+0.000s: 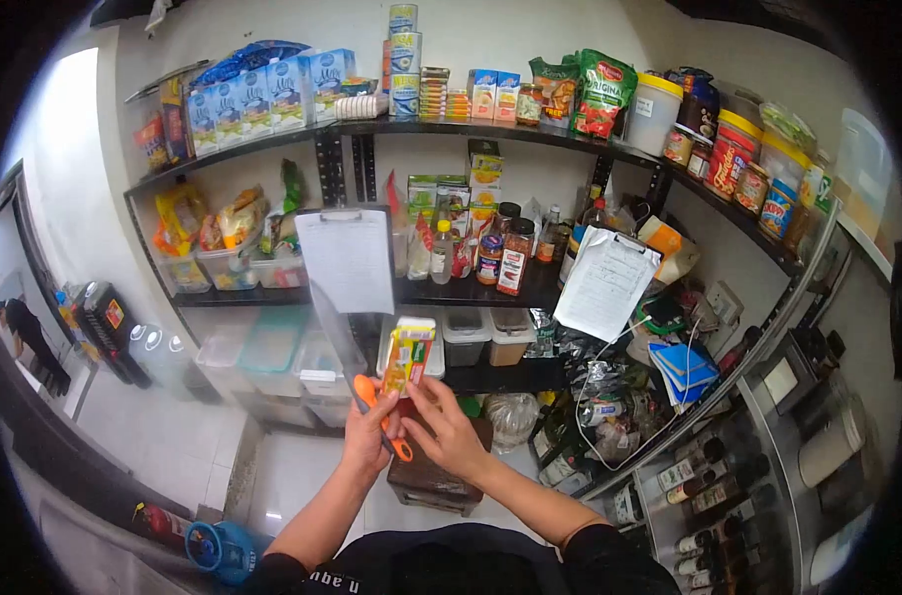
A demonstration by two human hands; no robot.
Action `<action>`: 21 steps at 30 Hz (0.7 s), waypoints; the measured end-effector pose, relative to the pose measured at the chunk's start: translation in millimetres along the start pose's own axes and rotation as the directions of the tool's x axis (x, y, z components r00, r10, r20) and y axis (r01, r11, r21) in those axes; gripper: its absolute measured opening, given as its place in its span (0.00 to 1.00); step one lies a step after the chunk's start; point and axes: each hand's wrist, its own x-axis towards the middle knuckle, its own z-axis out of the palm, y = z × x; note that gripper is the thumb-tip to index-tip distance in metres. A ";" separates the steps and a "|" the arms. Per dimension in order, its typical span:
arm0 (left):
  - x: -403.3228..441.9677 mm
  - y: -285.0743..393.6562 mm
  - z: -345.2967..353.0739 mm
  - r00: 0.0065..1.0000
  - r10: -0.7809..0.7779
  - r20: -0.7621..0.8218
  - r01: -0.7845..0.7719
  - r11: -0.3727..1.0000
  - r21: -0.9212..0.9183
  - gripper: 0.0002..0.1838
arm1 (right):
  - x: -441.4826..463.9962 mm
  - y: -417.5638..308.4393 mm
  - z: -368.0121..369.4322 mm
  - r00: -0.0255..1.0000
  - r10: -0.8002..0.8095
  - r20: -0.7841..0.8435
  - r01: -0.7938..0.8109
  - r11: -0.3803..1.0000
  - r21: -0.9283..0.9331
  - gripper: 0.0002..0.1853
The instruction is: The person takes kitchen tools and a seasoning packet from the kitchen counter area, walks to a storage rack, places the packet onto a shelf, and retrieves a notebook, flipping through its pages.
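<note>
My left hand (368, 436) is closed round the orange handle of a knife (364, 391), whose long blade points up and to the left. A small yellow and green box (409, 355) stands upright just above my hands, its lower end at my left fingers. Close to the box's lower right side, my right hand (445, 430) has its fingers partly bent; whether they press on the box is hard to tell. Behind the blade hangs a clipboard with white paper (347, 260).
Black shelves (441, 292) carry milk cartons (255, 99), cans, jars and plastic tubs. Another clipboard (606, 283) hangs at the right. A brown stool (436, 476) stands below my hands. A blue gas cylinder (219, 550) is at the lower left, and a person (36, 337) bends over at the far left.
</note>
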 end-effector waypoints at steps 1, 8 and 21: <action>12.3 -1.8 8.4 0.999 0.026 0.022 -0.027 0.997 0.070 0.13 | 7.6 9.4 -3.7 0.998 -0.045 -0.054 0.040 0.994 -0.099 0.30; 82.8 23.8 72.4 0.983 0.103 0.149 -0.137 0.962 0.237 0.15 | 106.6 54.4 -51.0 0.951 -0.246 -0.185 0.164 0.913 -0.375 0.27; 199.0 75.8 -5.1 0.976 0.213 0.034 -0.207 0.882 0.422 0.09 | 423.1 207.2 -185.1 0.807 -0.562 -0.182 0.220 0.571 -0.791 0.14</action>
